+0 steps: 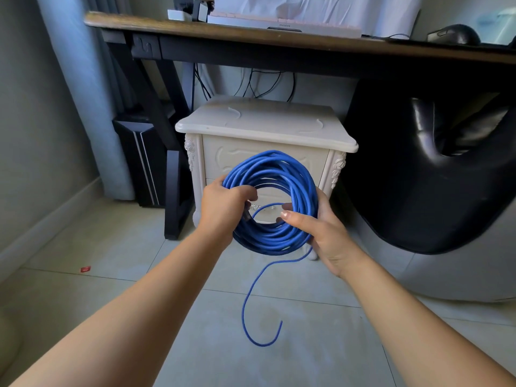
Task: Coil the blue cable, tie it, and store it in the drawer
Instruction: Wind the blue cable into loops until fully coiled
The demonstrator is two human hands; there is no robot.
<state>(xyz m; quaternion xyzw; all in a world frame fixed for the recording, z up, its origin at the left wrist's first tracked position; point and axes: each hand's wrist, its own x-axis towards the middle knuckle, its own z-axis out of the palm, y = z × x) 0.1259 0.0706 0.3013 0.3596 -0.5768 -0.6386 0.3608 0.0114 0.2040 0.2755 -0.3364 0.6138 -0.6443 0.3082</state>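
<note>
Cable (pixel 275 237) coiled, gripped at both sides

Wound into a thick round coil of many turns and held upright in the air, just in front of a cream cabinet (pixel 265 121). Gripped on the left side by the left hand (pixel 223 209), fingers (pixel 247 191) curled through the middle hole and clamped round the bundle. Gripped low on the right side by the right hand (pixel 321 233), thumb laid across the front strands, fingers behind and clamped on the cable too. Hanging from the bottom right of the coil: a loose tail (pixel 243 308), dropping toward the tiled floor (pixel 125 247) and ending in an open hook-shaped curl; cannot tell whether touching the tiles. Behind the coil: the upper drawer (pixel 220 159), closed; through the hole, a shiny handle (pixel 264 207) on the lower front. Above the cabinet: a wooden tabletop (pixel 223 30) carrying a pale keyboard (pixel 307 26) and a dark mouse (pixel 446 34). To the right, partly under the tabletop: a black chair (pixel 418 191). To the left, standing on the floor: a dark computer case (pixel 139 163). Far left on the floor, well apart from the cable: a small red scrap (pixel 85 269).
</note>
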